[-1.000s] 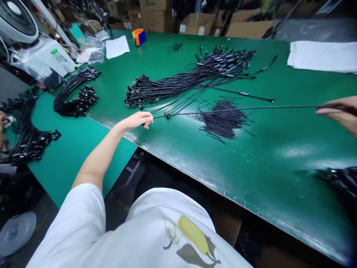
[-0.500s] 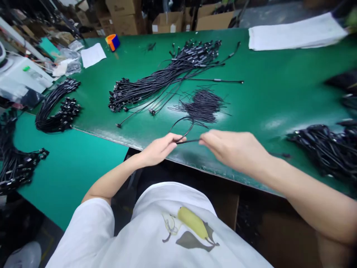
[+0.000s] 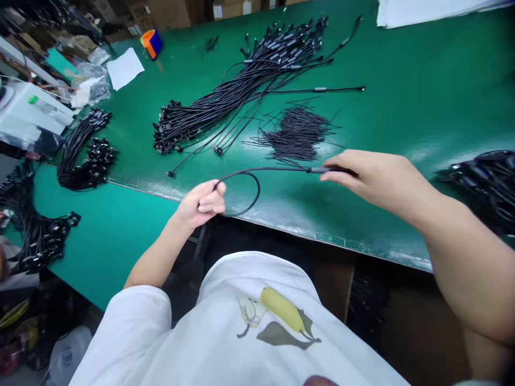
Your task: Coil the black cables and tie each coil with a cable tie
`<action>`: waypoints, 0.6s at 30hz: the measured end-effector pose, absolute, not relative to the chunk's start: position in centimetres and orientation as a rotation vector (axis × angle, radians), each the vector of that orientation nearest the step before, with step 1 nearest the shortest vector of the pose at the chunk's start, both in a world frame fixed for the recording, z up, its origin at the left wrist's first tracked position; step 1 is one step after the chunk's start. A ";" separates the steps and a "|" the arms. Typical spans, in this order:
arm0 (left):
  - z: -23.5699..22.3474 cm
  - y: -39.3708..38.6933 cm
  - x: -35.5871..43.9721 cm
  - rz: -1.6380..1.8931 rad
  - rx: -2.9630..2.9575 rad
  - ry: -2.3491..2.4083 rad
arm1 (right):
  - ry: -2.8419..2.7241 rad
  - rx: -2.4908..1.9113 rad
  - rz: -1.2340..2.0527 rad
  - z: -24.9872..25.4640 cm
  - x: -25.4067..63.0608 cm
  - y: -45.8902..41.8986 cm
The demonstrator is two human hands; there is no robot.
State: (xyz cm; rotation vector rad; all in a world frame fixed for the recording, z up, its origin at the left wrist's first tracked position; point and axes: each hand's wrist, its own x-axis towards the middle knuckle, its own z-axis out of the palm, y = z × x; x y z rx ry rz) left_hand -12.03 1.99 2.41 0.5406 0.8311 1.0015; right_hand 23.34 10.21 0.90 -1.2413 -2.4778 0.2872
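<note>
Cable (image 3: 277, 169) is stretching between the two hands above the near edge of the table (image 3: 402, 123), its slack forming one open loop beside the left hand (image 3: 203, 205). That hand is pinching the cable, its fingers closed. The right hand (image 3: 370, 171) is clamping the cable by its grey sleeve (image 3: 319, 170), thumb and fingers together; the end within the hand is partly hidden. Handling of this piece seems partway along: a loop is showing, but it is hanging loose, and no binding is visible around it. Thin strands (image 3: 300, 134) are lying in a pile just beyond. Farther off, a long bundle (image 3: 237, 96) is spreading across the table, a few cables straying from it. Dark cables are also lying in a heap (image 3: 486, 182) at the right; whether these are finished, I cannot tell.
</note>
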 end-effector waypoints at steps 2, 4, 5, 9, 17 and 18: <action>3.3 2.2 -12.5 1.157 0.389 0.852 | -2.419 -1.256 0.384 0.3 24.2 9.9; 3.9 2.4 -12.8 1.241 0.303 0.847 | -2.380 -1.294 0.425 0.0 24.8 9.4; 4.2 2.5 -12.9 1.259 0.286 0.835 | -2.383 -1.312 0.407 0.0 24.9 9.0; 4.5 2.9 -12.5 1.287 0.329 0.836 | -2.540 -1.313 0.028 0.1 24.3 7.0; 1.6 1.6 -7.0 0.956 1.139 1.090 | -2.790 -0.482 0.269 2.0 17.3 2.9; 1.3 1.2 -6.6 0.886 1.233 1.110 | -2.748 -0.515 0.335 2.4 16.7 3.3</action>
